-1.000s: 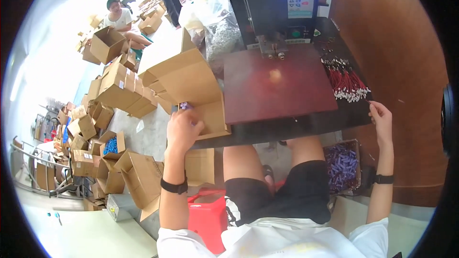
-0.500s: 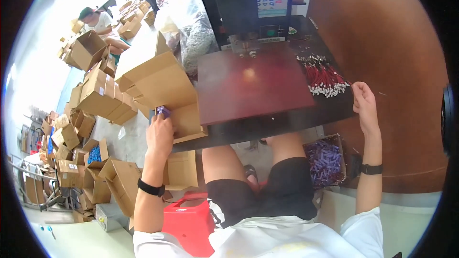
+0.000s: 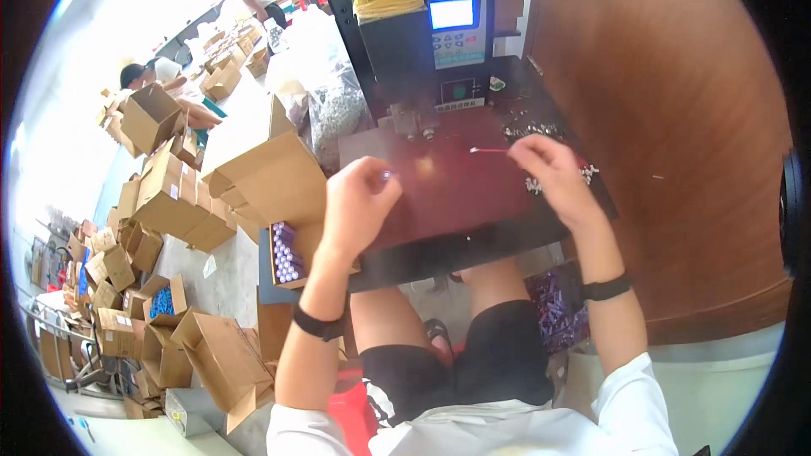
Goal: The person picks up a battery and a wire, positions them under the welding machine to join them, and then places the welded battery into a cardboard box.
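Note:
My left hand (image 3: 361, 203) is closed over the left part of the dark red board (image 3: 473, 203), pinching a purple cylindrical cell (image 3: 386, 176) of which only one end shows. My right hand (image 3: 553, 176) is above the board's right side, its fingers shut on a red wire lead (image 3: 492, 151) that points left with a small white connector at its tip. Beneath that hand, partly hidden, lies a pile of similar leads with white connectors (image 3: 534, 187). Left of my left forearm, a cardboard box (image 3: 270, 232) holds rows of purple cells (image 3: 285, 255).
A machine with a lit screen (image 3: 453, 13) and metal electrodes (image 3: 414, 125) stands behind the board. Under the table at right is a bin of purple cells (image 3: 557, 308). A brown wooden panel (image 3: 676, 160) rises at right. Stacked cartons (image 3: 173, 194) and two other people are at left.
My left hand has come out of the box and over the board with a purple cell. My right hand has moved left from the pile, bringing a red wire lead. The view has shifted slightly.

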A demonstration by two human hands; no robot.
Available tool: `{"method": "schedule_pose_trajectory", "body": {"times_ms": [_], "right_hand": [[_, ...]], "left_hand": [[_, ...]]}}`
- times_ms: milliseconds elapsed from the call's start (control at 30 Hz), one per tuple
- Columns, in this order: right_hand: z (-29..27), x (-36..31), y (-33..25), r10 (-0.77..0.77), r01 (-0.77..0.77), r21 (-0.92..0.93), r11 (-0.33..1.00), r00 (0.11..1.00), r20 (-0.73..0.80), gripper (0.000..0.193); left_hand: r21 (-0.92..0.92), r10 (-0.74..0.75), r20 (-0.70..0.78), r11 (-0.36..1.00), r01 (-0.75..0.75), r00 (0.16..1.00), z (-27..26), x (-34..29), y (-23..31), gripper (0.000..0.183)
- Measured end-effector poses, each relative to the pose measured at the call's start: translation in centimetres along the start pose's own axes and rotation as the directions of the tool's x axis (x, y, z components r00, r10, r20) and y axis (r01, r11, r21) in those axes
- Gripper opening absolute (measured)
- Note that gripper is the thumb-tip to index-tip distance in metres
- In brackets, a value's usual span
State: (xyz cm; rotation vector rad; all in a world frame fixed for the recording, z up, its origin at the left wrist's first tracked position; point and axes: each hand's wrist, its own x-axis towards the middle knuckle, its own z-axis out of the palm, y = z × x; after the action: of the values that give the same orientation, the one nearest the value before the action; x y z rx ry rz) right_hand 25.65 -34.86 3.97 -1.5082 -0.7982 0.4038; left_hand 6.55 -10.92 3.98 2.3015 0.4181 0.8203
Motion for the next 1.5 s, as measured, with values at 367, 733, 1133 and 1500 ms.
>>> {"method": "schedule_pose_trajectory", "body": {"times_ms": [367, 733, 1133, 1500], "right_hand": [[2.6, 2.6, 1.5, -0.032, 0.026, 0.112, 0.993, 0.998, 0.052, 0.013], [2.2, 4.7, 2.1, -0.122, 0.121, 0.015, 0.993, 0.986, 0.110, 0.011], [1.8, 4.8, 3.4, -0.176, 0.174, 0.071, 0.982, 0.984, 0.034, 0.009], [1.9, 4.9, 3.5, -0.164, 0.162, 0.060, 0.985, 0.986, 0.027, 0.008]], "left_hand": [[0.000, 0.028, -0.029, 1.000, -0.028, 0.999, 3.4, 2.5, -1.0, 0.025], [-0.076, -0.002, 0.012, 0.997, 0.003, 1.000, 5.5, 4.0, -1.2, 0.026], [-0.050, 0.013, 0.025, 0.999, -0.012, 1.000, 5.5, 3.8, -1.0, 0.025], [-0.058, -0.013, 0.043, 0.998, 0.015, 0.999, 5.7, 3.9, -1.2, 0.025]]}}
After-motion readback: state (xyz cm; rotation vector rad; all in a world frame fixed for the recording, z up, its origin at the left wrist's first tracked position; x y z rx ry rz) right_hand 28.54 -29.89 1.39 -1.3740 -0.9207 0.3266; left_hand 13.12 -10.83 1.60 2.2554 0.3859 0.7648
